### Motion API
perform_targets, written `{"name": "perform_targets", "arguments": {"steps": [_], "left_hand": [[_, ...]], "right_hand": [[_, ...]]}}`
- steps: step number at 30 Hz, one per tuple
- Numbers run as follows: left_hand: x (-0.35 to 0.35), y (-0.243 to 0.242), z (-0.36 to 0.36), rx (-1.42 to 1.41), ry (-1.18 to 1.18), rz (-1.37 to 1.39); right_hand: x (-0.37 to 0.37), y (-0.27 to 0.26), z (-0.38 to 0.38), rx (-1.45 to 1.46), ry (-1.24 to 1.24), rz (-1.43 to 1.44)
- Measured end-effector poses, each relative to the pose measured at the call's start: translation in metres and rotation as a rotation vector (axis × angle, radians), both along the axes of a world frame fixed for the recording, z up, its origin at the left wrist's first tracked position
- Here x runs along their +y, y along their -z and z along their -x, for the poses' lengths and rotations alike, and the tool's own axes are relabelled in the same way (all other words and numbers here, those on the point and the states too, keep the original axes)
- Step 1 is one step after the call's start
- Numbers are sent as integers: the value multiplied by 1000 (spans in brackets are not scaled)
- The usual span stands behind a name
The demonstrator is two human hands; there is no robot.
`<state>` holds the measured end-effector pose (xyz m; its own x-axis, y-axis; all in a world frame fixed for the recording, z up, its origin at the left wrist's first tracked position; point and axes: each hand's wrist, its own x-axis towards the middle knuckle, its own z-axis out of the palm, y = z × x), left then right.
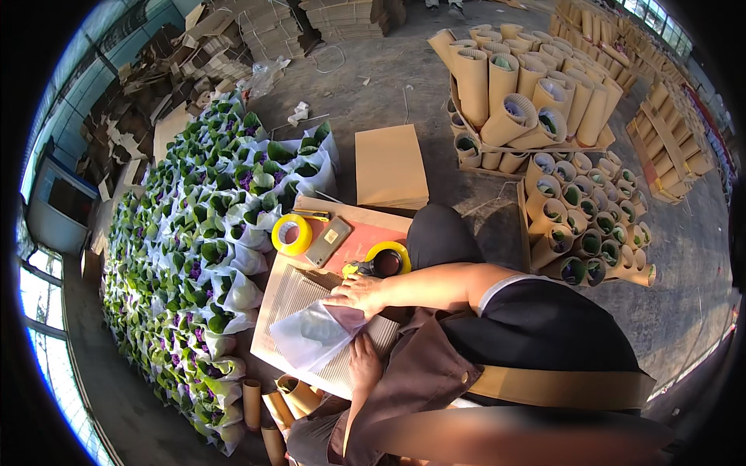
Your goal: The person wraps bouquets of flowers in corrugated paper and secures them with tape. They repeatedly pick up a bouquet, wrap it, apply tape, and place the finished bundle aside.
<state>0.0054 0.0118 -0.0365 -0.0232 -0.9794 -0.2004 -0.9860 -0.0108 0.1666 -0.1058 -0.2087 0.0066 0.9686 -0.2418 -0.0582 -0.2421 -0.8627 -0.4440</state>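
Observation:
A plant in a translucent white sleeve (315, 335) lies on its side on ribbed corrugated cardboard (382, 335), its wide end pointing left and green leaves showing faintly through. Over the sleeve's upper side, near the narrow end, my right hand (358, 294) has its fingers spread across it and holds it. My left hand (365, 362) is at the lower side of that narrow end, fingertips against it; whether they grip is unclear. Beyond my right hand lies a yellow tape dispenser with a roll (387, 260). A phone (329, 242), a yellow tape roll (292, 234) and a utility knife (312, 215) lie alongside.
Many sleeved plants with purple flowers (198, 268) stand on the floor at left. A stack of cardboard sheets (387, 163) sits behind the work board (265, 326). Cardboard-wrapped plants fill trays (609, 140) at right. Loose cardboard tubes (252, 402) stand below.

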Motion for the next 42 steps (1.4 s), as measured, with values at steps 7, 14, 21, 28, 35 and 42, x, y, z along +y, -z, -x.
{"name": "perform_targets", "arguments": {"steps": [7,14,21,28,35,42], "left_hand": [[-4,-49,-12,95,-116,-205],[6,-60,19,-112,65,373],[-20,-96,-2,46,-216,146],[-24,-72,-42,367,-386,-109],[-38,-63,-31,-47,-478,393],[-71,-49,-26,-70,-351,88]], "right_hand": [[-2,-19,15,91,-20,84],[17,1,28,-59,-61,135],[1,-11,31,-19,-451,68],[28,-22,22,-126,-158,51],[5,38,-54,-207,67,79],[-15,16,-86,-385,129,28]]}}
